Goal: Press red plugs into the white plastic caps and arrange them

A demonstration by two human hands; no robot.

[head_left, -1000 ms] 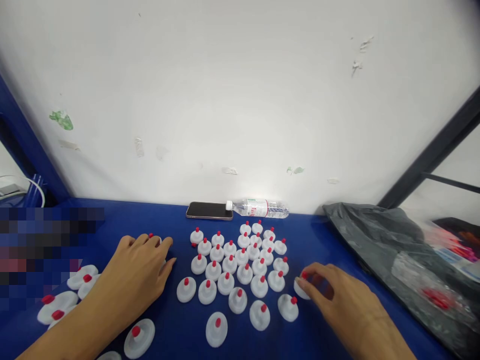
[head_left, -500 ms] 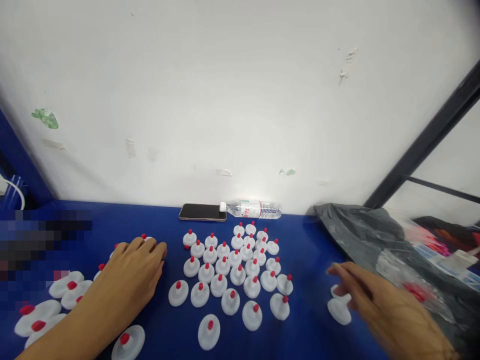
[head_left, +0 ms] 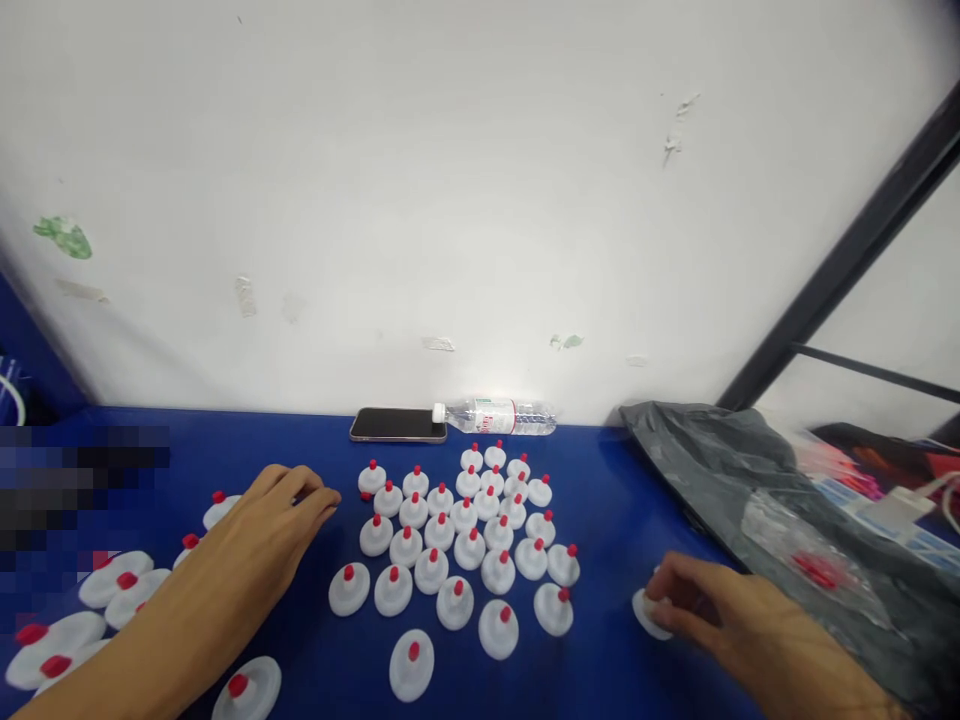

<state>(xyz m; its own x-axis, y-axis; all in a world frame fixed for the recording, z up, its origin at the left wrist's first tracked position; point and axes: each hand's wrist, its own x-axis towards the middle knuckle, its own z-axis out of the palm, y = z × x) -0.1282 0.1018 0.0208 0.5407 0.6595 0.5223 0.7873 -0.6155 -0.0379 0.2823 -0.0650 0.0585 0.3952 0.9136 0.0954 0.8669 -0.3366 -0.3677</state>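
My right hand (head_left: pixel 720 605) is at the right of the blue table, its thumb and index finger pinched at a plain white plastic disc (head_left: pixel 649 615). No red tip shows on this disc, and part of it lies under the fingers. On the left, my left hand (head_left: pixel 281 515) hovers low over the table with its fingers curled together. Whatever is in its grasp, if anything, is hidden. Between the hands stand many white discs with red tips (head_left: pixel 454 605), loosely grouped. More red-tipped discs (head_left: pixel 116 578) lie beside and behind my left forearm.
A phone (head_left: pixel 397 424) and a clear plastic bottle (head_left: pixel 495 416) lie against the white wall. Grey plastic sheeting (head_left: pixel 690 450) covers the right side, with a clear bag of red pieces (head_left: pixel 817 570) on it. A dark metal bar (head_left: pixel 825 270) slants up at the right.
My right hand has come down onto the white disc, where two plain discs showed before. The left hand's fingers have shifted slightly, and a red-tipped disc behind them is out of sight.
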